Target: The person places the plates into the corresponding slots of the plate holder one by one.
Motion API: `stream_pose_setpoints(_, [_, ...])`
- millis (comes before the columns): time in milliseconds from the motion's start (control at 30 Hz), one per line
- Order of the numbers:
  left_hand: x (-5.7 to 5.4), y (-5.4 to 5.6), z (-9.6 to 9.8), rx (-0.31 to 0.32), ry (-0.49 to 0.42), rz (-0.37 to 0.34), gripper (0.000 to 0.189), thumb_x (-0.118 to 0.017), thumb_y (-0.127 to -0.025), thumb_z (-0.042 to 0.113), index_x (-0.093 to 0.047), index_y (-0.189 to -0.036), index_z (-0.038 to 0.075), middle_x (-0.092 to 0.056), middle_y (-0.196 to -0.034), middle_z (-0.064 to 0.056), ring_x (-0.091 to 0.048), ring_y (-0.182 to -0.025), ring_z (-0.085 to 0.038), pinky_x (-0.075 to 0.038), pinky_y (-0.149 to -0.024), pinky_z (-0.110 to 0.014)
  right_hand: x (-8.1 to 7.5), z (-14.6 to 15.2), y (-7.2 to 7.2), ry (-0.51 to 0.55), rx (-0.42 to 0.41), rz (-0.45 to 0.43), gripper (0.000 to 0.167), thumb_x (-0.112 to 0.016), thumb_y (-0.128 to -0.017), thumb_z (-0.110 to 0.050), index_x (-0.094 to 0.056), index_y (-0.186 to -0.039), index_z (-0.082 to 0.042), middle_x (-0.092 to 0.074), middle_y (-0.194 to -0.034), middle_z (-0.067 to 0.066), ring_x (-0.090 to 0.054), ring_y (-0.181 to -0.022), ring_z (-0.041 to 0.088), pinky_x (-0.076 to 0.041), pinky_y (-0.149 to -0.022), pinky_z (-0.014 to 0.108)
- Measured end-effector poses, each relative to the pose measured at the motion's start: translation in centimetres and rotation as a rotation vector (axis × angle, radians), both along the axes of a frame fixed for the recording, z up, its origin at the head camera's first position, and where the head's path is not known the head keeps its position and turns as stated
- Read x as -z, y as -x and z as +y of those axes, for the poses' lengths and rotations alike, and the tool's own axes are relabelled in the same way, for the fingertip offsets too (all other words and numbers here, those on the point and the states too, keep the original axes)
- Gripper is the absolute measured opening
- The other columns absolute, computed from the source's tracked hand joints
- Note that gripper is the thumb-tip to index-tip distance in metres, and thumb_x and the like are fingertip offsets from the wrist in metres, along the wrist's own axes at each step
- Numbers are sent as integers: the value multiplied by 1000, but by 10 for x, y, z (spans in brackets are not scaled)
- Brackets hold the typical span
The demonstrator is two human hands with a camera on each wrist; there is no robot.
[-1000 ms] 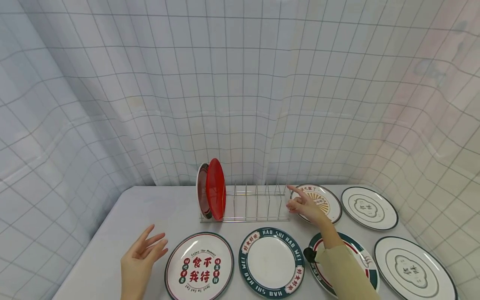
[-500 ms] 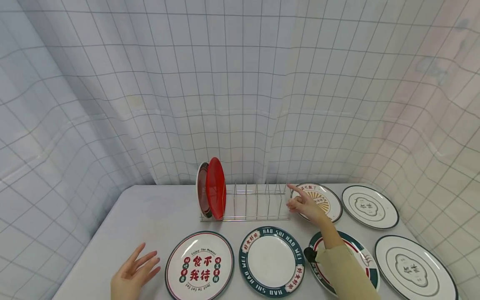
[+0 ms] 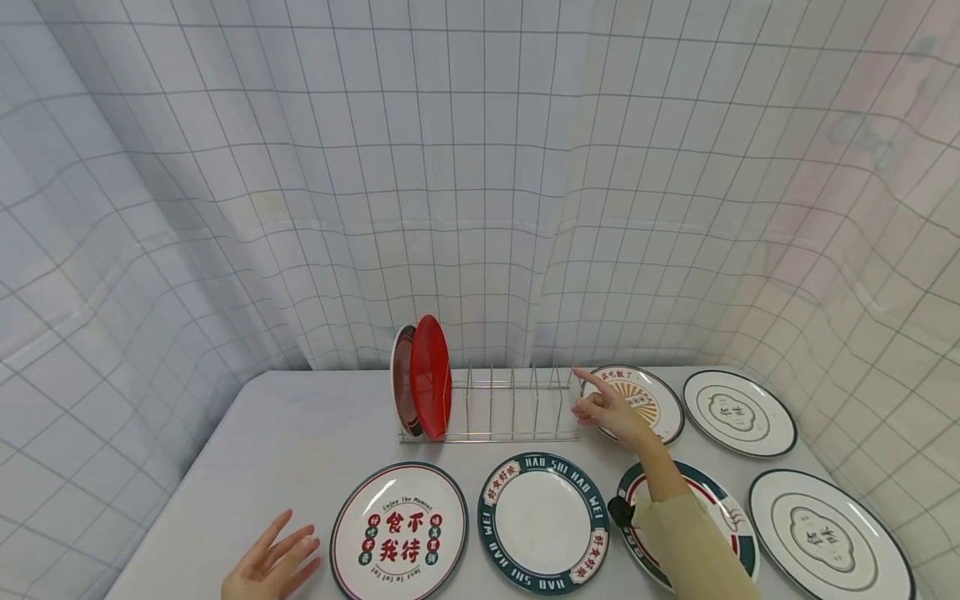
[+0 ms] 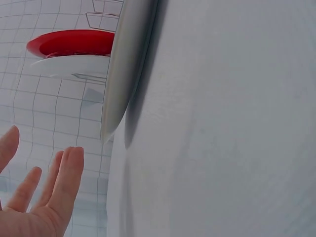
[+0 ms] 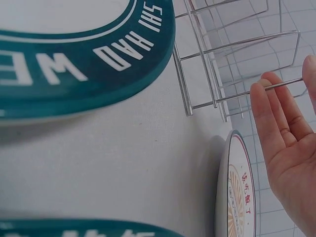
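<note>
Wire dish rack (image 3: pixel 491 407) at 6 o'clock, its 3 o'clock end gripped by the right hand (image 3: pixel 611 414); the left hand (image 3: pixel 270 562), at 7, is relaxed, holding nothing. A sharp tug could topple the red plate (image 3: pixel 431 379) standing toward the rack's 9 o'clock end.

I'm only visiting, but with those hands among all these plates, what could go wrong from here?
The right hand appears to touch the right end of the wire rack; a push there might shift it and tip the red plate standing at its left end.

The right sleeve crosses above the green-and-red-rimmed plate, so it could brush or drag that plate, though the gap between them is hard to judge.
</note>
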State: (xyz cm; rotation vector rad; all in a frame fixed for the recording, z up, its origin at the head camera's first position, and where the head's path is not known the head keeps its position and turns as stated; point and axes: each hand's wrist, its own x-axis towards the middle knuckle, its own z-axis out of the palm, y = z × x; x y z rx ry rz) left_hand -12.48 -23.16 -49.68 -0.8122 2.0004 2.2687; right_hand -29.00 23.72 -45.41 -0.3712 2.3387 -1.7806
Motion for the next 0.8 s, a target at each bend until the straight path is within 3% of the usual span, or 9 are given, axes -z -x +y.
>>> stream_pose_setpoints(67, [4,-1,-2,28,-18,-19,104,-78,-70,34,-12,-147,10,-58,-102,5,-62,-81,-3,-51,-83,-36,-5,-2,-4,-10,2,2,60,-51,-94,-12,-21,-146,-10,-54,-103,34,-51,-103,46,-51,-84,34])
stream_pose_setpoints(133, [6,-1,-2,42,-24,-42,104,-76,-72,34,-9,-147,10,-56,-112,-10,-61,-84,-6,-51,-85,-37,-2,-1,-2,-18,7,5,59,-51,-94,-12,-22,-146,-12,-55,-103,32,-53,-103,44,-51,-84,35])
stream_pose_setpoints(200, [10,-1,-1,52,-16,-68,104,-75,-73,36,-7,-147,9,-46,-125,-25,-61,-85,-10,-51,-84,-39,4,0,1,-25,17,8,58,-50,-94,-12,-23,-146,-14,-56,-103,30,-54,-102,42,-51,-84,34])
stream_pose_setpoints(267, [12,-2,1,57,-3,-97,105,-74,-73,37,-6,-147,9,-30,-136,-33,-61,-86,-15,-51,-82,-41,11,3,6,-32,24,13,58,-51,-94,-13,-24,-145,-17,-56,-105,30,-55,-101,41,-52,-83,33])
stream_pose_setpoints(333, [16,-3,-1,94,-16,-114,110,-76,-70,40,-3,-147,10,-21,-141,-33,-62,-88,-20,-51,-82,-42,14,3,7,-43,38,11,58,-52,-93,-18,-26,-145,-19,-57,-105,27,-56,-100,39,-52,-82,31])
stream_pose_setpoints(500, [21,-4,-5,162,-45,-143,122,-79,-61,48,-2,-147,11,-25,-139,-31,-62,-89,-24,-51,-81,-45,14,3,6,-37,53,1,61,-56,-91,-28,-28,-144,-21,-60,-103,22,-57,-99,38,-52,-82,31])
stream_pose_setpoints(667, [24,-4,-5,187,-54,-156,115,-76,-68,45,-1,-147,10,-32,-136,-30,-62,-89,-25,-51,-80,-45,14,2,6,-16,54,-9,56,-52,-93,-20,-28,-144,-20,-60,-101,22,-56,-98,40,-52,-81,32])
stream_pose_setpoints(800, [25,-4,-2,201,-55,-164,109,-74,-72,42,-1,-148,11,-28,-138,-30,-61,-89,-24,-51,-80,-43,9,0,4,-7,44,-15,56,-50,-95,-17,-26,-145,-16,-58,-103,25,-53,-100,44,-51,-83,36])
